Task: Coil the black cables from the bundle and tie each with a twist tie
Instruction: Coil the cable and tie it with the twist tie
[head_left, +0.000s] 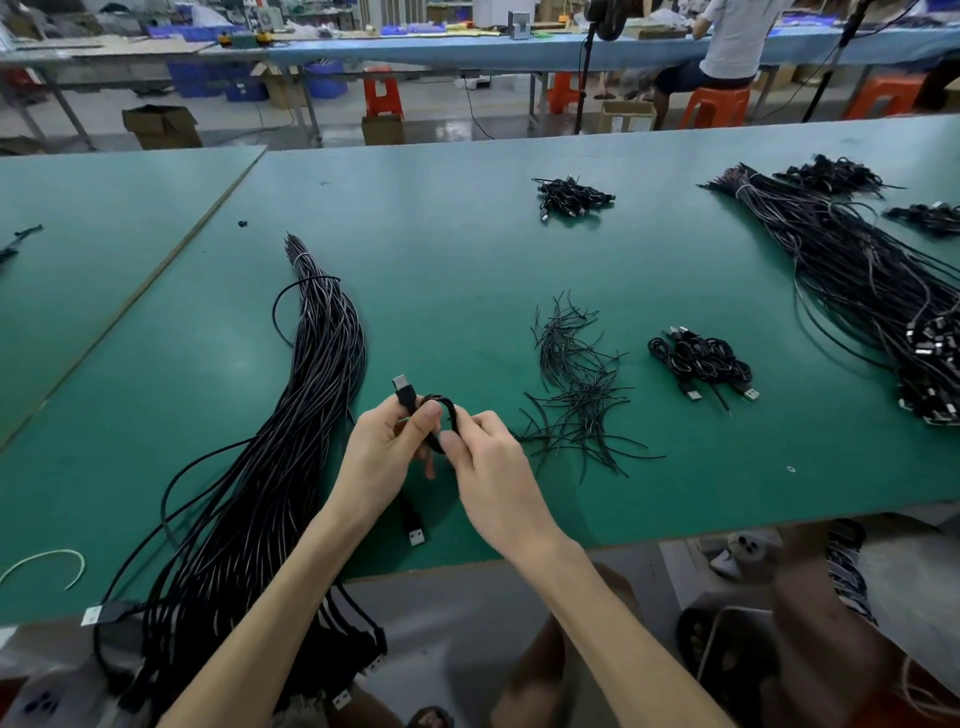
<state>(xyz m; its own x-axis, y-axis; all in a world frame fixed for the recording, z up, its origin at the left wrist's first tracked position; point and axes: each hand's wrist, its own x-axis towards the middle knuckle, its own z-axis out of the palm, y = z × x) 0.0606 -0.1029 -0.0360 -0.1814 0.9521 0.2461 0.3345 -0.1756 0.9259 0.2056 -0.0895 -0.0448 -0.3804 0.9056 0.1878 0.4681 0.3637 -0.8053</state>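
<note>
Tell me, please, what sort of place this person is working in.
Probably a factory cable-packing floor: long green worktables, a big bundle of black cables beside loose twist ties and finished coils, and another worker seated at a further bench.

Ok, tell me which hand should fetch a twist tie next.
Right, probably. The right hand is nearest the twist tie pile; the left hand has the fuller grip on the coiled cable.

A green-topped workbench (467, 234) carries a long bundle of black cables (311, 395) at left and a loose pile of twist ties (576, 395) at centre. A heap of coiled cables (701, 364) lies near the ties, a smaller heap (571, 200) farther back, and a second cable bundle (857, 270) at right.
</note>
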